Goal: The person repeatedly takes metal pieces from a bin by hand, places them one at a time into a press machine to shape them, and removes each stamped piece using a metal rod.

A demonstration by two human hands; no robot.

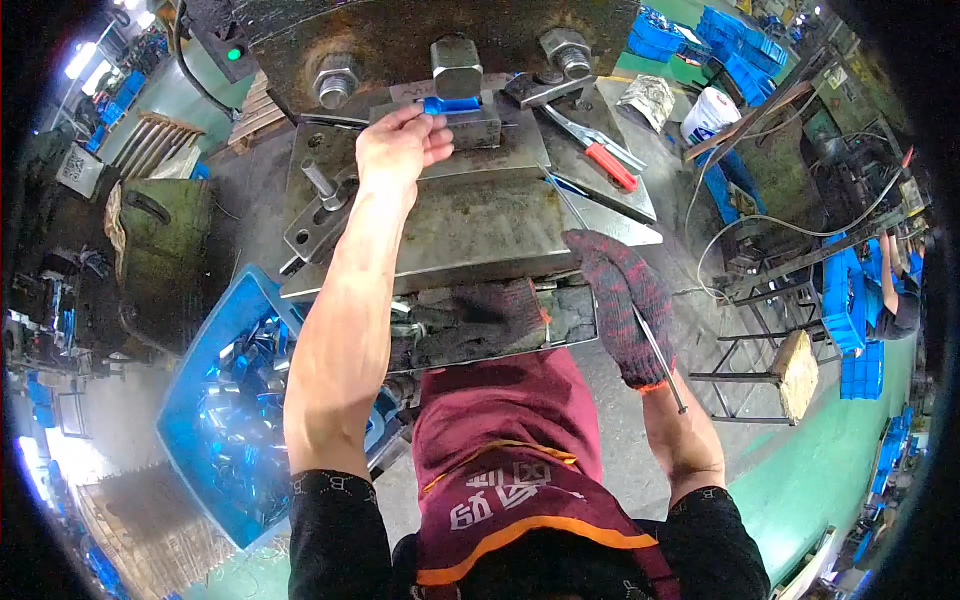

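My bare left hand (395,150) reaches to the metal die block (470,130) on the press bed. Its fingers pinch the left end of a small shiny blue metal piece (452,105), which lies at the top of the block. My right hand (628,300), in a dark knitted glove with red flecks, is closed around a thin metal rod (655,345). The rod's far tip points up and left over the plate's right side, and its near end sticks out by my wrist. Red-handled pliers (608,165) lie on the plate to the right of the block.
Above the block hangs the press's heavy upper part (400,40) with large bolts. A blue bin (235,420) full of shiny blue pieces stands at my left. Another dark glove (490,310) lies at the bed's near edge. Rightward are a stool (797,375), a white bucket (712,112) and a person (895,310).
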